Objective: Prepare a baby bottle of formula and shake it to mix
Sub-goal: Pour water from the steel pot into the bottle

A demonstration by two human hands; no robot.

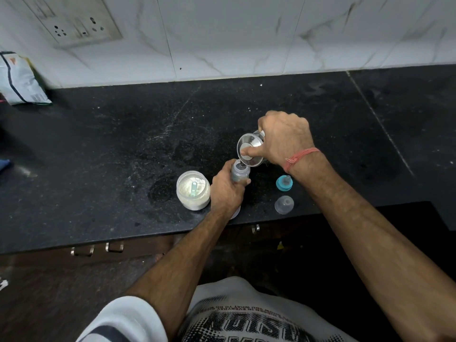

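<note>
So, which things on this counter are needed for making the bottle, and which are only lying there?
Needed:
- baby bottle, held by the left hand
- steel cup, tilted over the bottle by the right hand
- open powder jar with scoop
- blue teat ring
- clear cap

Only lying there:
- packet by the wall
- wall socket

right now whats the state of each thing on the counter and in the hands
bottle: uncapped, upright, in the left hand's grip
steel cup: tilted over the bottle's mouth, in the right hand's grip
powder jar: open, part full, scoop inside
blue teat ring: off the bottle, on the counter
clear cap: off, on the counter
packet: leaning at the wall
</note>
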